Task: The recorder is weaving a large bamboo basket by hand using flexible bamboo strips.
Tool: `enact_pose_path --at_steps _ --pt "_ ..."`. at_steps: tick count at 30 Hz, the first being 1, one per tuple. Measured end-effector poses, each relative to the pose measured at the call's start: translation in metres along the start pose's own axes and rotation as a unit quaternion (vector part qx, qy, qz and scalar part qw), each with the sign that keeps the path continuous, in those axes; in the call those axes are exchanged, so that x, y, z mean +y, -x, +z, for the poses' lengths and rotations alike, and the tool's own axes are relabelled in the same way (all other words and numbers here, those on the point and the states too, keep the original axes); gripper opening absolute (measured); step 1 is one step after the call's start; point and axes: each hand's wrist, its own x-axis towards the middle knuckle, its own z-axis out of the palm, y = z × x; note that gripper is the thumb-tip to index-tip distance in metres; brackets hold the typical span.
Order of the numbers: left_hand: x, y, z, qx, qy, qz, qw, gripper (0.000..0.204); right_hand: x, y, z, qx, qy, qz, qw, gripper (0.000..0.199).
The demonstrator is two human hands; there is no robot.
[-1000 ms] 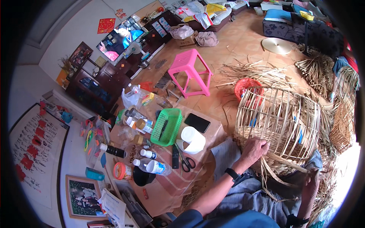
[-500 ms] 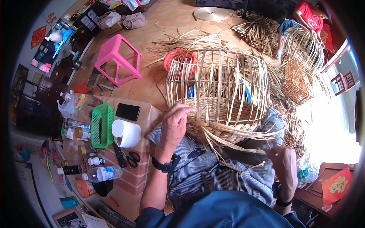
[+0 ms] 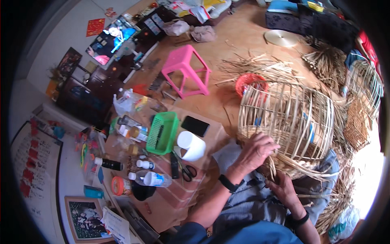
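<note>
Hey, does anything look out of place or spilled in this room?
Loose strands lie strewn across the floor beyond the half-woven basket, looking untidy compared with the gathered bundle farther right. I see no clear spill.

Rough, matt plant-fibre basket; glossy plastic stool; tablecloth seemingly smooth.

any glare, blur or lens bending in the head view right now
Head view: glare washes out the right edge, beside the small brown basket; head view: the wall scroll bends near the dark fisheye rim; head view: left hand, right hand and slatted basket look slightly soft.
</note>
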Motion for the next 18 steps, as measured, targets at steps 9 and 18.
enact_pose_path --at_steps 9,18 --pt "-0.006 0.004 0.022 -0.104 0.099 -0.122 0.982 0.031 -0.019 0.014 -0.008 -0.095 -0.147 0.066 0.982 0.043" --pt "-0.010 0.008 0.024 -0.078 0.283 -0.166 0.941 0.028 -0.061 0.031 -0.038 -0.103 -0.240 0.125 0.957 0.044"
